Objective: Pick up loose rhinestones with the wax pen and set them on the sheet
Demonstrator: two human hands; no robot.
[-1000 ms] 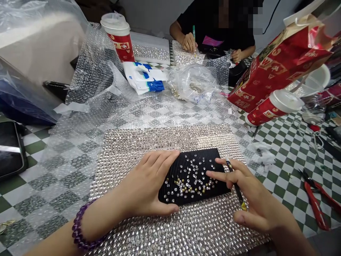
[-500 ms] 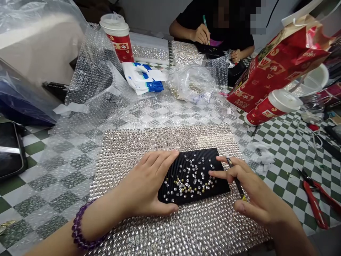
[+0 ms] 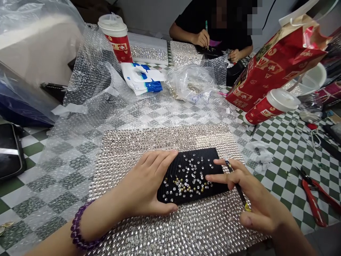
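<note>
A black ridged tray (image 3: 191, 163) with loose clear and gold rhinestones (image 3: 189, 179) lies on a sheet covered in rows of silvery stones (image 3: 138, 142). My left hand (image 3: 146, 181), a purple bead bracelet (image 3: 80, 227) at its wrist, grips the tray's left end between thumb and fingers. Over the tray's right end is my right hand (image 3: 247, 188), with a dark pen-like tool (image 3: 238, 188) held between its fingers. Its index and middle fingers reach out over the tray, one fingertip close to the stones; the thumb stands apart from the tool.
Red-handled pliers (image 3: 313, 199) and crumpled tissue (image 3: 261, 154) lie at the right. Red cups (image 3: 121, 48), a red paper bag (image 3: 279, 64), a wipes pack (image 3: 144, 80) and a plastic bag (image 3: 191, 83) stand further back. A phone (image 3: 10, 149) is left. Across the table, a person holds a pen.
My right hand's fingertips have shifted slightly left and down over the tray, and its thumb has moved further from the tool's lower end. My left hand keeps its hold.
</note>
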